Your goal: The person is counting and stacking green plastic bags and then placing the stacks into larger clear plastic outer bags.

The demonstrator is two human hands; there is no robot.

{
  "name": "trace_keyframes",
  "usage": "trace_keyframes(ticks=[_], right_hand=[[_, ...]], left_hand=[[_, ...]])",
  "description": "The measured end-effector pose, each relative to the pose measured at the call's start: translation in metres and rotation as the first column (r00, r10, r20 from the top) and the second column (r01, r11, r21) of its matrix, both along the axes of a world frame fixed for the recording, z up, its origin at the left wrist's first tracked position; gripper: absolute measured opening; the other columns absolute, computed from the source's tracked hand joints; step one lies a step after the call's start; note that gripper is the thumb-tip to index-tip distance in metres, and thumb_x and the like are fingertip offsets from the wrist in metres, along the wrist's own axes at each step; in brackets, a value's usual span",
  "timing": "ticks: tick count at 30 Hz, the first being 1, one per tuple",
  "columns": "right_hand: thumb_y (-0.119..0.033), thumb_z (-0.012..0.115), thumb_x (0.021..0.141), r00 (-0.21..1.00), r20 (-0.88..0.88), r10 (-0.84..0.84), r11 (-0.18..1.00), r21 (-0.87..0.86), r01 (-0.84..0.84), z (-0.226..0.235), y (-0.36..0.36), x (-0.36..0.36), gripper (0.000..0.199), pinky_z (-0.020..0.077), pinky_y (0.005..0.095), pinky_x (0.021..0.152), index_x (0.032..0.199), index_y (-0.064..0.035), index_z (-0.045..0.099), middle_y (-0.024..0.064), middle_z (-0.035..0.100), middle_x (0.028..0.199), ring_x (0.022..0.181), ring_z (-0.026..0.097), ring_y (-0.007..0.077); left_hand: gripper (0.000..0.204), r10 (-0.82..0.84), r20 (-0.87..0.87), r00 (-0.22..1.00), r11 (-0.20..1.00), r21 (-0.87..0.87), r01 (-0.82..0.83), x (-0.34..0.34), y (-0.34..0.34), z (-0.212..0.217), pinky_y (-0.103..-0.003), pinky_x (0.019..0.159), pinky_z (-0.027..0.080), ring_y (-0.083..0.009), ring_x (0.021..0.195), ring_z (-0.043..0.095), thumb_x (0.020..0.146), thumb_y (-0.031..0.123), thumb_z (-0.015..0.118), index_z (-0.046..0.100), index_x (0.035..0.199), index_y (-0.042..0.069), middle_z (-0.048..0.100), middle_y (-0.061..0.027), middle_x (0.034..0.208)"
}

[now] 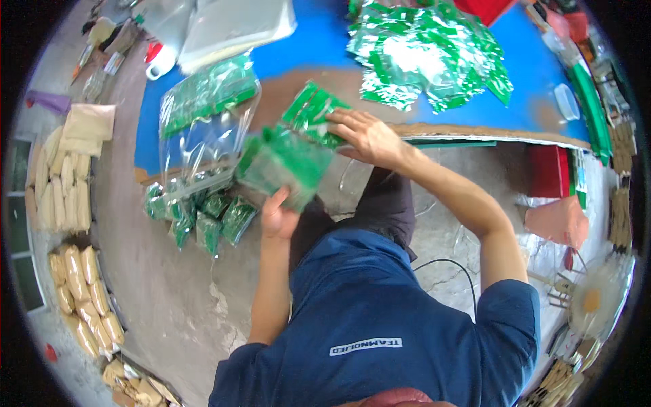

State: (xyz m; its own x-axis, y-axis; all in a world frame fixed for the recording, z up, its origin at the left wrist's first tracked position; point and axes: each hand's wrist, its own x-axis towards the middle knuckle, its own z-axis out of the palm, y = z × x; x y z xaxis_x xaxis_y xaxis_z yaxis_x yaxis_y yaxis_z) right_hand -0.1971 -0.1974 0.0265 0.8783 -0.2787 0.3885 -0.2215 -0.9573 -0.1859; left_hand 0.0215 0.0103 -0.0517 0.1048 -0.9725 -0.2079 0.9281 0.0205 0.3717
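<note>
My left hand (278, 216) is closed on the lower edge of a green-and-clear plastic pouch (288, 163), which is blurred by motion, so I cannot tell whether it is one or several. My right hand (369, 138) grips the right side of a green packet (305, 107) at the table's front edge, fingers over its top. The two green items overlap. Just left of them, a large clear plastic bag (203, 139) with green packets (210, 95) inside lies partly over the table edge.
A pile of shiny green pouches (434, 57) covers the back right of the blue table (529, 74). Clear plastic sheets (237, 27) and a white cup (161, 64) are at the back left. Filled green bags (207, 220) sit below the table edge; brown packs (88, 292) line the left floor.
</note>
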Motion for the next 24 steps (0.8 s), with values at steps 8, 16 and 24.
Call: trace_keyframes(ticks=[8,16,24], right_hand=[[-0.014,0.071,0.091,0.340,0.304,-0.890,0.040,0.795,-0.605,0.079,0.049,0.022,0.016,0.0510,0.0299,0.066,0.096,-0.0020,0.061,0.0064,0.069,0.090,0.077,0.064,0.0115],[-0.038,0.074,0.083,0.644,0.222,-0.732,0.622,0.604,0.499,0.034,0.028,-0.007,0.039,0.0531,0.0431,0.062,0.101,-0.0041,0.068,0.0177,0.067,0.071,0.065,0.067,0.0330],[-0.052,0.058,0.093,0.596,0.040,-0.802,0.595,-0.026,0.803,-0.004,-0.028,-0.069,0.057,0.0435,0.0565,0.093,0.131,-0.0104,0.055,0.0262,0.053,0.123,0.112,0.053,0.0433]], left_hand=[[0.055,-0.030,0.196,0.980,0.994,0.107,0.009,-0.026,-0.038,0.033,-0.041,0.106,0.044,-0.0245,0.121,0.056,0.087,0.008,0.073,0.051,0.137,0.004,0.059,-0.0086,0.131],[0.054,0.001,0.272,0.962,0.981,0.185,-0.053,-0.066,-0.059,0.050,-0.042,0.106,0.046,-0.0249,0.121,0.057,0.090,0.006,0.070,0.049,0.139,0.005,0.059,-0.0085,0.133],[0.062,-0.122,0.128,0.984,0.983,0.152,0.103,-0.038,-0.034,0.042,-0.043,0.111,0.041,-0.0260,0.125,0.055,0.079,0.000,0.073,0.050,0.137,0.003,0.059,-0.0088,0.131]])
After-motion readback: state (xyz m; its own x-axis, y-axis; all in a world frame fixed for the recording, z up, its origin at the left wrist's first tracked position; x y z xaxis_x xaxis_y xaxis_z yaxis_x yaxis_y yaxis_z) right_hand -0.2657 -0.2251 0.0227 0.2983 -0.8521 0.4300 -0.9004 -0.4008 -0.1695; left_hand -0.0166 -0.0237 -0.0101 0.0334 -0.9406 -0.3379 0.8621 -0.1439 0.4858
